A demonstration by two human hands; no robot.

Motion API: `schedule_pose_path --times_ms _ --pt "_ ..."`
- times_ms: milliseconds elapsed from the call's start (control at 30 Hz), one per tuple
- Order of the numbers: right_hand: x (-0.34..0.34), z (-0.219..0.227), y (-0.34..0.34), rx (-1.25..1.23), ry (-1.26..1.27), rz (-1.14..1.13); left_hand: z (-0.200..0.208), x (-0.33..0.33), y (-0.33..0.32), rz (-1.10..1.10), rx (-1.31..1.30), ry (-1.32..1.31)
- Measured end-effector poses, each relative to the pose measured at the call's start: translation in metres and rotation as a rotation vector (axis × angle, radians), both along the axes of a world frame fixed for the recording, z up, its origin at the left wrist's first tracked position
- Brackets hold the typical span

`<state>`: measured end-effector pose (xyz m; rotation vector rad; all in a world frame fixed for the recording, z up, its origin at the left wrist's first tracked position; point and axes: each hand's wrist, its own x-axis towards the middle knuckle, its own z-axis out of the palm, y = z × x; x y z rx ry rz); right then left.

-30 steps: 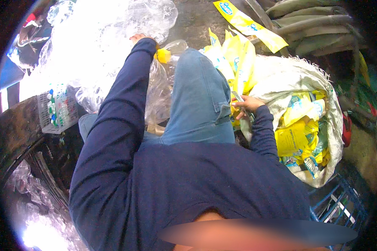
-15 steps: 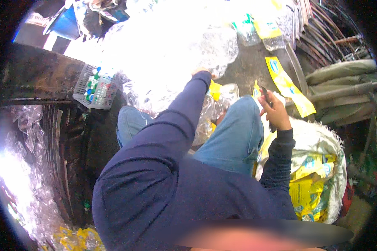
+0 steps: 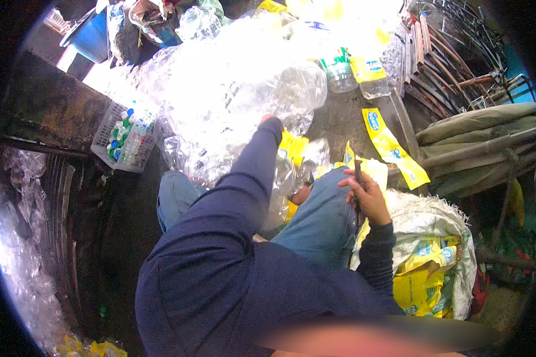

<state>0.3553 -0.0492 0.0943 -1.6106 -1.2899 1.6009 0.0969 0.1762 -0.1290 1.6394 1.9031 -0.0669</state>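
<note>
My left hand reaches forward into a heap of clear plastic bottles. Its fingers are hidden, so I cannot tell what they hold. By my right knee, my right hand is closed around a slim dark knife, which stands roughly upright. Several yellow labels show among the bottles close to my left forearm. A long yellow label strip lies flat beyond my right hand. Beside my right forearm, a white woven sack gapes, with yellow labels inside.
A grey plastic crate with green, blue and white caps stands at the left. Bottles with green and yellow labels stand at the back right. Metal strips and rolled greenish cloth lie at the right. A blue bucket is far left.
The view has shifted, so most of the scene sits lower and further left, and the glare is weaker. My left hand stays at the bottle heap; my right hand keeps the knife.
</note>
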Motion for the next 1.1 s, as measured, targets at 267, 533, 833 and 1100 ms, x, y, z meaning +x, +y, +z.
schedule_pose_path --times_ms 267,533,833,1100 --pt "0.008 0.057 0.003 0.319 0.036 -0.046 0.182 -0.174 0.026 -0.434 0.271 -0.074" --pt "-0.01 0.046 -0.024 0.177 0.035 -0.039 0.319 -0.322 -0.127 -0.492 -0.021 0.06" --pt "-0.082 0.026 0.073 0.54 -0.336 0.201 0.167 -0.082 -0.117 -0.203 0.502 0.038" --pt "-0.15 -0.065 0.178 0.758 -1.031 0.941 0.155 -0.027 -0.131 -0.121 0.513 -0.011"
